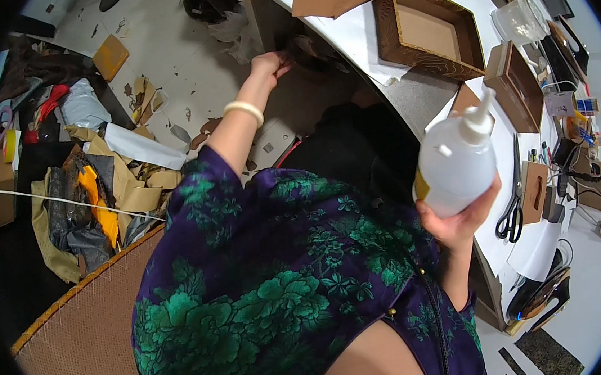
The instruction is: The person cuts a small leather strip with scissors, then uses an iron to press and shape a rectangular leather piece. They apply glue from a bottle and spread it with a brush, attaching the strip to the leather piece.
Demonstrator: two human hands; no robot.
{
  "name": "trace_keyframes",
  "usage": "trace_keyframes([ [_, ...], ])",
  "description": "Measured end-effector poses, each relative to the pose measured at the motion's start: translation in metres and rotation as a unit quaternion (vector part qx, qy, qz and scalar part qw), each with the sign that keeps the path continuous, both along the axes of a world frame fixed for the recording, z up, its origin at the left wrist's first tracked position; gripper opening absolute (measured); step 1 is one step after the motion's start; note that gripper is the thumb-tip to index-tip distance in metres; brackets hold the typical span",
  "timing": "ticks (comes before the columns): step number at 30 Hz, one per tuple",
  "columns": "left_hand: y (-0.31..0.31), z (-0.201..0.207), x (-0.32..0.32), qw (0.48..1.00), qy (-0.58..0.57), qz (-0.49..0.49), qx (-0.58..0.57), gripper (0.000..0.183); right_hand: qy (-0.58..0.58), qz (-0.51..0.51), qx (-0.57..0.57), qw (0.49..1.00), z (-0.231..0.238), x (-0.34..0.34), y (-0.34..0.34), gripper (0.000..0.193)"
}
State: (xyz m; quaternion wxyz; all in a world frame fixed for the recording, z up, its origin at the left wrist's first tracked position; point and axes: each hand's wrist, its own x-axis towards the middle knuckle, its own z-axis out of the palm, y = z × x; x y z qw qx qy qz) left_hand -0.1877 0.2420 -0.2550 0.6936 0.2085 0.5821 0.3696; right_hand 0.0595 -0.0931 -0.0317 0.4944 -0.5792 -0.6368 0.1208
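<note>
Right hand (457, 224) grasping pump bottle (458, 169) at 3 o'clock; left hand (269, 67) stretched to 12.
We've got the right palm under the bottle's lower end, fingers wrapped round it, forearm coming up from 4, pump head (478, 120) toward 1. Our left forearm runs up to 12, cream bangle (242, 106) at the wrist; fingers curled beside a dark thing (310, 50) near the surface (354, 34) edge, can't tell if they hold it. Labels: yellow patch (422, 184) at the bottle's 8 o'clock, too small to read. Wooden tray (429, 23) at 1, black scissors (517, 201) past the bottle at 3.
</note>
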Motion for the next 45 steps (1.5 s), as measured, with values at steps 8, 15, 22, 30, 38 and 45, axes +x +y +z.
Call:
trace_keyframes([
  [8, 0.076, -0.072, 0.050, 0.872, 0.413, -0.188, 0.186, 0.023, 0.015, -0.155, 0.007, 0.988, 0.017, 0.027, -0.031, 0.126],
  [15, 0.090, -0.093, 0.060, 0.773, 0.533, -0.294, 0.179, 0.022, 0.034, -0.243, -0.006, 0.969, 0.031, 0.044, -0.053, 0.123],
  [22, 0.091, -0.103, 0.048, 0.718, 0.589, -0.332, 0.167, 0.022, 0.103, -0.319, 0.024, 0.942, 0.034, 0.076, -0.062, 0.121],
  [30, 0.103, -0.088, 0.056, 0.695, 0.611, -0.339, 0.170, 0.022, 0.101, -0.403, 0.046, 0.908, 0.019, 0.089, -0.068, 0.099],
  [38, 0.099, -0.085, 0.057, 0.687, 0.617, -0.341, 0.172, 0.021, 0.128, -0.408, 0.035, 0.903, 0.007, 0.096, -0.069, 0.096],
  [45, 0.099, -0.080, 0.045, 0.681, 0.626, -0.340, 0.170, 0.021, 0.139, -0.407, 0.039, 0.902, -0.004, 0.100, -0.065, 0.098],
])
